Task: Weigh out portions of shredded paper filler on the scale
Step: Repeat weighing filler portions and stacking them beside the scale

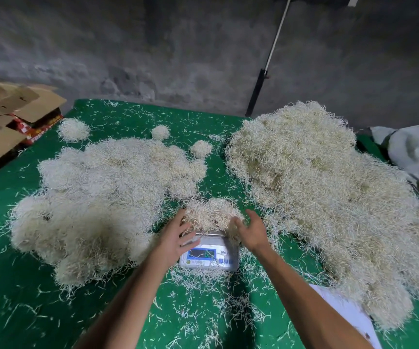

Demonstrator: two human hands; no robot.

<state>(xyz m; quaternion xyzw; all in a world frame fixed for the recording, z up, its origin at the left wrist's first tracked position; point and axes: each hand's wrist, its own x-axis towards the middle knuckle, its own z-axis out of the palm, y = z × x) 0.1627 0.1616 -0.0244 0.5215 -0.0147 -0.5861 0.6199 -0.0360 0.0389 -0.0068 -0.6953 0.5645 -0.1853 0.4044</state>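
Head view recorded a fluffy mound of cream shredded paper filler [212, 214] on the small white digital scale [209, 255], cupped between left hand [175, 238] and right hand [251, 231], fingers spread; likely light, springy, shedding—best scooped from both flanks.

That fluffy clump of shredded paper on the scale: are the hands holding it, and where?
The left hand and right hand cup the pale clump of shredded paper at its two sides, fingers relaxed, as it sits on the small white digital scale. Neither grips it.
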